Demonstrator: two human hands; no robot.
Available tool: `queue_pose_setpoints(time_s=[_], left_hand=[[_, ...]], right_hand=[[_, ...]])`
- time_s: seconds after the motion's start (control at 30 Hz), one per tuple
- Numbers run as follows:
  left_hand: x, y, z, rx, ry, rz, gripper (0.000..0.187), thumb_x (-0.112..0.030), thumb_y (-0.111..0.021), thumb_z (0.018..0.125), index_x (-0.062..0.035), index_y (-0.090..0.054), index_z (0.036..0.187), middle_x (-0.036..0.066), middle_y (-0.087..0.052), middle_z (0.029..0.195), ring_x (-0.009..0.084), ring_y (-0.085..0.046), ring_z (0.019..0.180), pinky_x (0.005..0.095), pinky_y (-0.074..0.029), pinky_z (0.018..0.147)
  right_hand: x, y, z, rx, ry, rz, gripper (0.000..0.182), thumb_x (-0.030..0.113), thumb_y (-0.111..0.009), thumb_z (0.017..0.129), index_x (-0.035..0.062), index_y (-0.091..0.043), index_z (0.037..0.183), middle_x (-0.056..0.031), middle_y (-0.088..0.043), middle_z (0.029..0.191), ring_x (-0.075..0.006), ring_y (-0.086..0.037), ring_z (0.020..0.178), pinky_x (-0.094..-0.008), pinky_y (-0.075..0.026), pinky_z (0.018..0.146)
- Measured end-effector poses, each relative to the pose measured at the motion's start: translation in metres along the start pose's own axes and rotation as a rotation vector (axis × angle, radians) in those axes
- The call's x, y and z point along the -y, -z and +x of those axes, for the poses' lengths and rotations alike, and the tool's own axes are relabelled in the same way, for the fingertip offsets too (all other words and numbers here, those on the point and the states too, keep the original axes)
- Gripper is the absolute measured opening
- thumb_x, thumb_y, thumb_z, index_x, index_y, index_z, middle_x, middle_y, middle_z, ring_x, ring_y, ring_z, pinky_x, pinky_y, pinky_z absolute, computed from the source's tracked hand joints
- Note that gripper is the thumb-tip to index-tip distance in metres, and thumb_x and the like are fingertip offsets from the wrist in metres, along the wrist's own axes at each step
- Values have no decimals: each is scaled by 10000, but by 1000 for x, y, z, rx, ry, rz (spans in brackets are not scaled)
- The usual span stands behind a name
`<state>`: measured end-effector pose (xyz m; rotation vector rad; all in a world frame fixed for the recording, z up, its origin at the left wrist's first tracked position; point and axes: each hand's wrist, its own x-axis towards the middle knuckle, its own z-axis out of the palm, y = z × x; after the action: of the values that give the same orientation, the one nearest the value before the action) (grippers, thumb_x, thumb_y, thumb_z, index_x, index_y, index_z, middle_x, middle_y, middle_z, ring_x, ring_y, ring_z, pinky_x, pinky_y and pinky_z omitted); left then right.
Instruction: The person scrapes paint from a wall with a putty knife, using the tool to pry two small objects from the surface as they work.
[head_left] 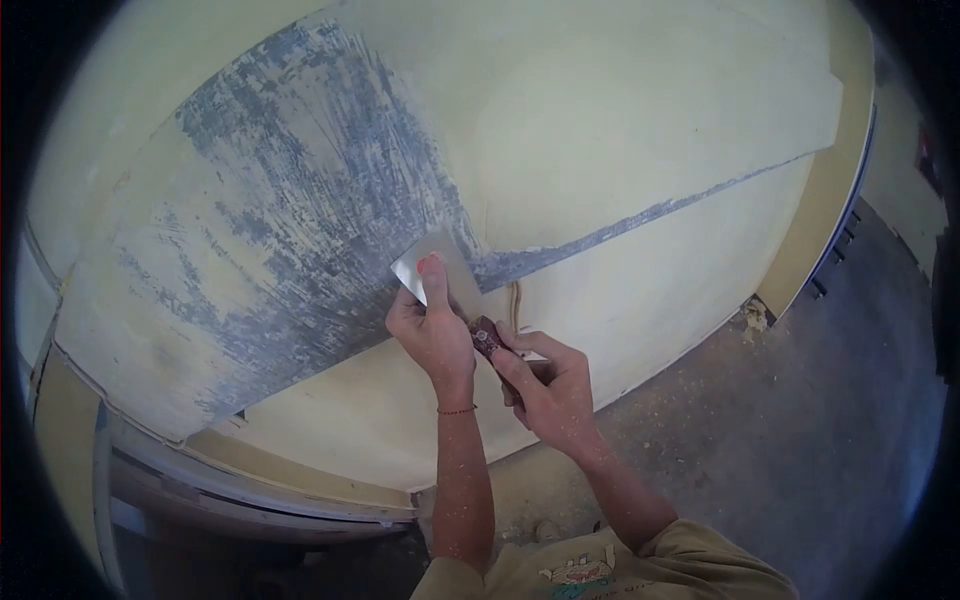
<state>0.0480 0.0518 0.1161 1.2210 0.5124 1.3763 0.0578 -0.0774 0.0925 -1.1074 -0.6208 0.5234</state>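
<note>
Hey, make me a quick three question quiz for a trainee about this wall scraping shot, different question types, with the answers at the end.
1. True or false: both hands are on the scraper.
2. Multiple choice: the left hand presses on the A) metal blade, B) floor, C) door frame.
3. Fill in: the right hand grips the scraper's dark ____.

Key:
1. True. The left hand is on the blade and the right hand on the handle.
2. A. Its fingers lie flat against the blade, which meets the wall at the edge of the grey scraped patch.
3. Handle.
</note>
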Motion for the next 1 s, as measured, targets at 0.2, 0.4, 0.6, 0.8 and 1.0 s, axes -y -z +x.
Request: queue_pose_setpoints(time_s=[0.2,0.4,0.6,0.8,1.0], left_hand=[[-11,-3,14,18,-143,52,310,-214,-623,927,91,-677,927,35,-643,802,81,-526,756,263,-440,680],[-33,-11,18,54,-156,90,308,-208,-620,927,95,-679,927,41,-659,813,73,-522,746,254,-440,682],[-30,-9,19,55,-149,52,317,-215,-615,927,96,-678,918,28,-639,775,72,-506,721,255,-432,662],[-18,-1,20,47,-139,183,354,-254,-626,921,96,-674,904,30,-621,742,78,-486,689,253,-414,632],[-19,-8,10,34,-67,132,397,-311,-596,949,61,-646,819,-23,-549,678,57,-428,606,250,-336,515]], right_hand=[[10,-12,6,22,127,49,217,150,-602,952,23,-631,1126,-19,-548,585,-43,-450,443,-208,-319,368],[15,-14,7,9,82,68,212,164,-610,949,11,-633,1094,-19,-544,582,-43,-443,430,-211,-313,352],[9,-15,5,-12,100,84,215,157,-613,945,12,-632,1102,-20,-544,577,-44,-438,418,-208,-312,352],[-2,-14,2,-33,99,35,226,150,-605,948,13,-630,1126,-13,-535,573,-41,-440,422,-208,-313,354],[6,-5,7,18,147,81,238,134,-602,949,23,-631,1157,-12,-548,590,-37,-440,431,-208,-330,372]])
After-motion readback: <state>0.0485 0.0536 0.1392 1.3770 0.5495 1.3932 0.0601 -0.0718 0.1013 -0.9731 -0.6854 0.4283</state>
